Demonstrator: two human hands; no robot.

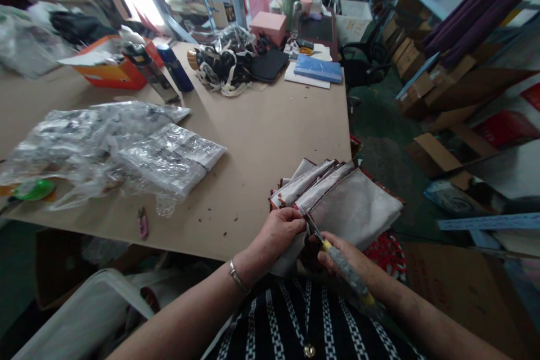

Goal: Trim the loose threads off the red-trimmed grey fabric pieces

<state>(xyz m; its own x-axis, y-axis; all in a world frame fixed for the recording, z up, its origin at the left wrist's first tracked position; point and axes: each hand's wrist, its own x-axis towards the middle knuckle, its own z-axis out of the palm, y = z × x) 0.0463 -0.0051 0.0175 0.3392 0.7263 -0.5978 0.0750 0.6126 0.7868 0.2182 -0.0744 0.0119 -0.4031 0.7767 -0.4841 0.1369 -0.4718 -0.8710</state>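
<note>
A stack of pale folded fabric pieces [354, 208] with dark red-brown edges lies at the table's front right corner, partly over the edge. My left hand [280, 230] is closed in a pinch on the near edge of the fabric. In my right hand [343, 256] is what looks like a pair of scissors [348, 273], its handle wrapped in grey material with yellow bands. The slim metal tip points at the fabric edge, right beside my left fingertips. My fingers partly cover the handle, and the exact contact between tip and fabric is too small to make out.
Clear plastic packages [172, 157] spread over the table's left side, near pink thread snips [142, 223]. An orange box [112, 70], a blue bottle [175, 67], a black bundle [228, 67] and blue folders [318, 68] stand farther back. Cardboard boxes [447, 152] line the right floor.
</note>
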